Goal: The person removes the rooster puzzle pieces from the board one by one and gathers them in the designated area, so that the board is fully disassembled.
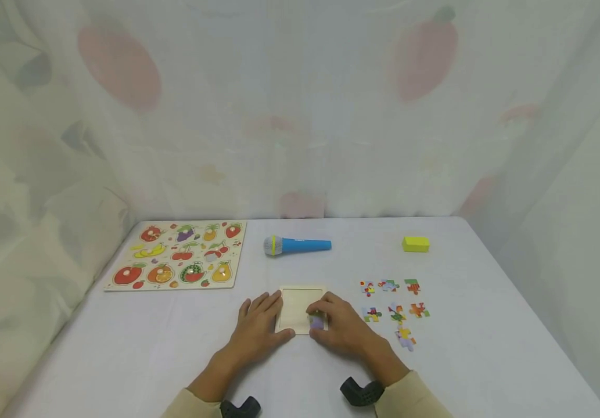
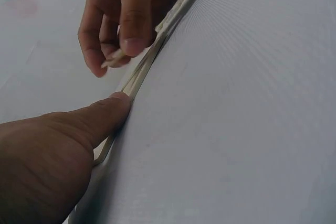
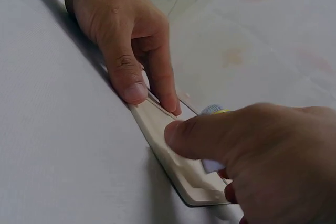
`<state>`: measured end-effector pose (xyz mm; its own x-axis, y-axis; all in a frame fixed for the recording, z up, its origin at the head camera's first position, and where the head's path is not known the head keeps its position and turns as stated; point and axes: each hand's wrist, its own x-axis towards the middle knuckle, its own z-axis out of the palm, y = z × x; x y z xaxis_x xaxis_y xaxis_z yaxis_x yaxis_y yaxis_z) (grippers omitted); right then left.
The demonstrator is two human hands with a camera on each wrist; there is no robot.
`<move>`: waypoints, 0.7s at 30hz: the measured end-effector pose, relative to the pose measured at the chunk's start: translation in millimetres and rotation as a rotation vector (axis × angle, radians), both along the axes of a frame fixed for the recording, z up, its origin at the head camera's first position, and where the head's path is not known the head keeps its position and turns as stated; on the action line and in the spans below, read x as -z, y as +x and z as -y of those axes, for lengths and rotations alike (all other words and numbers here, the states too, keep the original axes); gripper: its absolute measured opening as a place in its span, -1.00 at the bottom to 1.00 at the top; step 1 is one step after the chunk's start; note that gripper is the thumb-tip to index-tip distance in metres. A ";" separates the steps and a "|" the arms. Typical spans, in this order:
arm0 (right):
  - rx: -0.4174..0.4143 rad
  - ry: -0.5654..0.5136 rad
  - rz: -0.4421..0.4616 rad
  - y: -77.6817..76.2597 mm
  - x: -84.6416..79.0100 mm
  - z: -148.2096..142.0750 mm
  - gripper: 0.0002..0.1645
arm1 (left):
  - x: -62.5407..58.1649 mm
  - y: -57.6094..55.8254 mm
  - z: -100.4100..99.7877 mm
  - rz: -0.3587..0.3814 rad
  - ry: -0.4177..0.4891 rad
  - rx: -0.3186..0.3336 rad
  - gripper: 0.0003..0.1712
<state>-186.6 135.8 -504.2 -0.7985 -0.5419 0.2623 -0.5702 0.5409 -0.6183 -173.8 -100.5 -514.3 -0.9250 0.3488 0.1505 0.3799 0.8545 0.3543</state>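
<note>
A small wooden puzzle tray (image 1: 293, 305) with a raised rim lies on the white table. On its left side rests my left hand (image 1: 258, 326), thumb at the near edge and fingers stretched along the rim. My right hand (image 1: 344, 325) pinches a lilac and green jigsaw piece (image 1: 316, 321) over the tray's near right corner. In the left wrist view the piece (image 2: 114, 59) shows edge-on between thumb and fingers, above the tray. The right thumb covers much of the piece (image 3: 211, 166) in the right wrist view. Several loose jigsaw pieces (image 1: 396, 312) lie to the right.
At the back left lies a fruit puzzle board (image 1: 239, 255). A blue toy microphone (image 1: 305, 245) lies behind the tray, and a yellow block (image 1: 416, 244) sits at the back right. White curtains (image 1: 300, 116) hang behind the table and along both sides.
</note>
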 end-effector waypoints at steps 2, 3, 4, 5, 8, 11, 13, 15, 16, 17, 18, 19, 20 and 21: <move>0.010 -0.028 -0.003 -0.3 -2.1 -0.8 -0.59 | -0.2 0.0 -0.2 0.003 -0.002 0.000 -0.09; 0.017 -0.038 -0.002 -0.3 -3.7 -1.4 -0.58 | -0.3 0.0 -0.3 0.006 -0.001 -0.001 -0.08; 0.024 -0.049 -0.001 -0.5 -5.1 -2.2 -0.58 | -0.2 0.0 -0.3 0.009 -0.002 -0.002 -0.08; 0.029 -0.067 0.002 -0.5 -6.8 -3.2 -0.59 | -0.2 -0.1 -0.5 0.013 -0.002 -0.002 -0.08; 0.031 -0.138 0.013 -0.3 -13.0 -6.8 -0.59 | 0.0 -0.6 -0.9 0.023 -0.001 -0.005 -0.07; 0.024 -0.211 0.015 1.1 -20.2 -11.7 -0.59 | 0.2 -1.2 -1.3 0.028 0.003 -0.004 -0.07; 0.019 -0.236 0.005 2.6 -25.3 -15.6 -0.58 | 0.1 -0.8 -1.4 0.031 0.006 -0.006 -0.07; 0.018 -0.244 -0.018 3.8 -29.5 -20.8 -0.56 | 0.1 -0.4 -1.4 0.032 0.009 -0.009 -0.07; 0.017 -0.246 -0.028 4.7 -32.1 -23.6 -0.55 | 0.1 -0.2 -1.3 0.033 0.010 -0.010 -0.07; 0.018 -0.245 -0.040 5.3 -34.3 -26.8 -0.54 | 0.2 0.0 -1.3 0.034 0.012 -0.011 -0.07; 0.020 -0.243 -0.052 5.9 -36.6 -30.2 -0.53 | -0.1 0.4 -1.2 0.037 0.019 -0.012 -0.07; 0.021 -0.242 -0.064 6.6 -38.9 -34.2 -0.52 | 0.1 0.4 -1.1 0.039 0.026 -0.013 -0.07; 0.025 -0.241 -0.072 7.4 -41.1 -38.6 -0.52 | 0.2 0.5 -1.0 0.040 0.029 -0.013 -0.07; 0.031 -0.235 -0.078 8.2 -43.0 -43.5 -0.51 | 0.5 0.4 -0.9 0.042 0.028 -0.013 -0.07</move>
